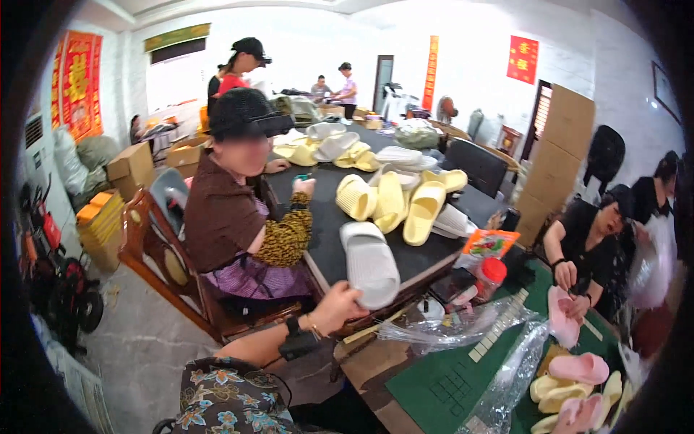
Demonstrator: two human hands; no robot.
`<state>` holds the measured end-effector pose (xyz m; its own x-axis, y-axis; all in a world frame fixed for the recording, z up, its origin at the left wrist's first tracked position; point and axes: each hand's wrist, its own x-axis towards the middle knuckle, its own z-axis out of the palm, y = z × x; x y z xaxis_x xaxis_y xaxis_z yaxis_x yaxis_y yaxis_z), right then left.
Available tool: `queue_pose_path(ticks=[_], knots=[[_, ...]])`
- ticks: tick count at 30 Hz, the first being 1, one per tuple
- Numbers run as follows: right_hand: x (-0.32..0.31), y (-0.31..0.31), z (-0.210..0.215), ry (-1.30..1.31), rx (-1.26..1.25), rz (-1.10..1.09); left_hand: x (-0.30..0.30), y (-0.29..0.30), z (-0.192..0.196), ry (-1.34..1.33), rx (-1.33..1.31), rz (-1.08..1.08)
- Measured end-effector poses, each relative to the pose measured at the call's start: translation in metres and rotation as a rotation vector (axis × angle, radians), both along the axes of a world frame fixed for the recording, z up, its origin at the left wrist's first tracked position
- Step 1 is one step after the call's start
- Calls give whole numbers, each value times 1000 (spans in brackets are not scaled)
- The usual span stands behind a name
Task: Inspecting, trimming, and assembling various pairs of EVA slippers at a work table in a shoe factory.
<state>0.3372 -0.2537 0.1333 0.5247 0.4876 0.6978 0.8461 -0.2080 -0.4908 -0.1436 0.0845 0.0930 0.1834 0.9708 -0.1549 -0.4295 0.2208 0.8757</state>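
My left hand [336,307], its wrist in a dark strap and a bracelet, reaches in from the lower left. Its closed fingers grip the heel end of a pale grey slipper [371,267], held at the near corner of the dark table [329,242]. Beyond it, several yellow slippers [390,202] and more pale ones [401,155] lie heaped on that table. My right hand is out of sight. A seated person on the left holds a small teal tool [303,176]. Another person at the right handles a pink slipper [563,317].
A green mat [426,383] covers the nearer table, bearing clear plastic bags [506,376], a red-lidded jar [490,278] and pink and yellow slippers [578,369]. A wooden chair [163,267] stands left. Tall cardboard [557,155] rises behind the right side.
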Motion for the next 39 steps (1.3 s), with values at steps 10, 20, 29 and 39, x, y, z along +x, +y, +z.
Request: queue_pose_path(ticks=[10, 20, 29, 39], knots=[[-94, 81, -37, 932, -112, 487, 48, -106, 5, 376, 365, -722], [-98, 72, -49, 1538, 161, 500, 75, -132, -24, 352, 490, -973], [-96, 63, -36, 1616, 419, 572, 92, -139, -30, 185, 150, -890], [-78, 38, -39, 1430, 121, 772, 63, -96, 3, 224, 401, -556]])
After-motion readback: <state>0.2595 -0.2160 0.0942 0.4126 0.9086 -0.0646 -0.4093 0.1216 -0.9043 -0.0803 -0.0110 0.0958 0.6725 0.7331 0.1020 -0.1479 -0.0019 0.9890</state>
